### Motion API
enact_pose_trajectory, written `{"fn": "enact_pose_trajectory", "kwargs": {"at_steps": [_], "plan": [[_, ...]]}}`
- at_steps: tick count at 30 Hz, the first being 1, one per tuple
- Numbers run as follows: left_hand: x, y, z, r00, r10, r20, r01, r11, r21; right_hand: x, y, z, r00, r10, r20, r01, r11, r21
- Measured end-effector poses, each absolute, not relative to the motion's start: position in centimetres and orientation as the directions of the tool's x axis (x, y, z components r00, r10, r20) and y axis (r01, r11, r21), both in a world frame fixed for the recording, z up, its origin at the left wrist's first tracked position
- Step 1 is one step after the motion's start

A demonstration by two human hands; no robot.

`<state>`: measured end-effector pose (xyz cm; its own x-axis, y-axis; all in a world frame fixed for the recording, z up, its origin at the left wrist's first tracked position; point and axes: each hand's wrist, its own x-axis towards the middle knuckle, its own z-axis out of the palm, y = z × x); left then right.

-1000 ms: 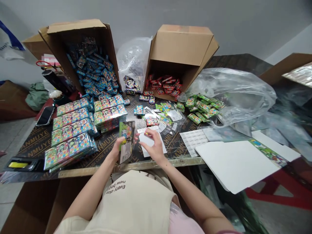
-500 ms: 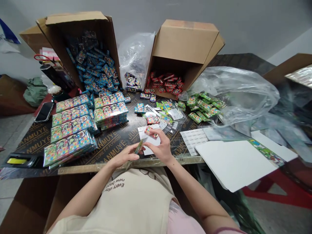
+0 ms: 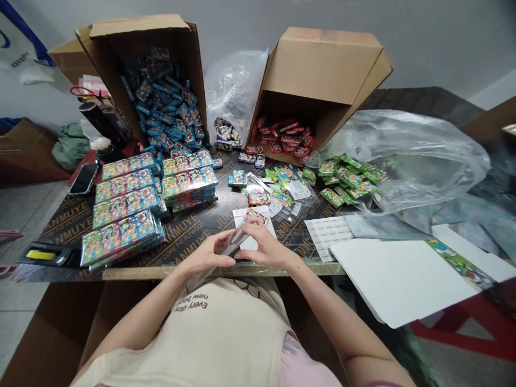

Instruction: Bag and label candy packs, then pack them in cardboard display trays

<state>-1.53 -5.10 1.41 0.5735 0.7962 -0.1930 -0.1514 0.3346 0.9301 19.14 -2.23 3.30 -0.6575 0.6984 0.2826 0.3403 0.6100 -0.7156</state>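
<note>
By the white card point(image 3: 270, 226), my left fingers point(image 3: 224, 261) held a clear bag point(image 3: 233, 245); my spread right fingers point(image 3: 253, 229) likely needed to pinch it.

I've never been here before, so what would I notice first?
Probably the heap of little blue boxes in the tall open carton at the back left. Next might come the shiny rows of wrapped packs just in front of it. Then, low in the middle, the left hand holds a thin plastic packet, with the right hand at its upper end.
</note>
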Motion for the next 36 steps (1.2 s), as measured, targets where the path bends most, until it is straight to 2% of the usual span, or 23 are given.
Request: {"fn": "enact_pose_trajectory", "kwargs": {"at_steps": [3, 6, 8, 10, 12, 13, 16, 18, 20, 23, 27, 29, 32, 36], "plan": [[-1.7, -5.0, 2.0, 0.553, 0.796, -0.247, -0.026, 0.313, 0.949, 19.1, -2.3, 3.0, -0.669, 0.726, 0.161, 0.430, 0.554, -0.713], [-1.9, -4.9, 2.1, 0.521, 0.810, -0.270, 0.068, 0.276, 0.959, 19.1, -2.3, 2.6, -0.594, 0.791, 0.148, 0.413, 0.458, -0.787], [-2.1, -4.7, 1.9, 0.470, 0.845, -0.257, 0.072, 0.253, 0.965, 18.9, -2.2, 2.0, -0.459, 0.865, 0.204, 0.340, 0.384, -0.858], [-2.5, -4.3, 1.7, 0.406, 0.876, -0.262, 0.055, 0.262, 0.963, 18.6, -2.1, 1.2, -0.213, 0.944, 0.251, 0.242, 0.300, -0.923], [-2.9, -4.0, 1.7, 0.366, 0.891, -0.267, 0.061, 0.264, 0.963, 17.9, -2.1, 0.1, -0.055, 0.981, 0.187, 0.112, 0.192, -0.975], [-3.1, -3.9, 1.8, 0.365, 0.894, -0.259, 0.082, 0.246, 0.966, 17.5, -2.2, -0.4, -0.072, 0.990, 0.120, 0.037, 0.123, -0.992], [-3.1, -3.7, 2.4, 0.348, 0.918, -0.191, 0.252, 0.104, 0.962, 16.1, -2.3, -1.6, -0.280, 0.959, -0.046, -0.138, -0.088, -0.987], [-2.9, -3.6, 2.9, 0.278, 0.949, -0.152, 0.408, 0.027, 0.913, 15.4, -2.2, -1.6, -0.279, 0.958, -0.070, -0.185, -0.125, -0.975], [-2.8, -3.5, 3.1, 0.212, 0.969, -0.123, 0.481, 0.006, 0.877, 15.1, -1.8, -1.2, -0.209, 0.977, -0.053, -0.193, -0.094, -0.977], [-3.0, -3.0, 2.9, 0.138, 0.986, -0.095, 0.408, 0.030, 0.912, 15.2, -1.2, -0.3, -0.241, 0.968, -0.071, -0.204, -0.122, -0.971], [-3.7, -2.0, 1.6, -0.036, 0.990, -0.133, 0.183, 0.137, 0.973, 15.5, -1.6, -0.7, -0.545, 0.821, -0.168, -0.180, -0.311, -0.933], [-3.8, -1.7, 0.7, -0.033, 0.981, -0.189, 0.082, 0.191, 0.978, 15.8, -1.8, -1.6, -0.593, 0.780, -0.199, -0.158, -0.355, -0.921], [-3.8, -2.0, -0.9, 0.138, 0.960, -0.244, 0.045, 0.240, 0.970, 16.6, -1.6, -2.8, -0.488, 0.839, -0.239, -0.139, -0.345, -0.928], [-3.3, -2.8, -2.8, 0.354, 0.907, -0.227, 0.000, 0.243, 0.970, 17.1, 0.0, -2.3, -0.264, 0.949, -0.173, -0.209, -0.231, -0.950]]}}
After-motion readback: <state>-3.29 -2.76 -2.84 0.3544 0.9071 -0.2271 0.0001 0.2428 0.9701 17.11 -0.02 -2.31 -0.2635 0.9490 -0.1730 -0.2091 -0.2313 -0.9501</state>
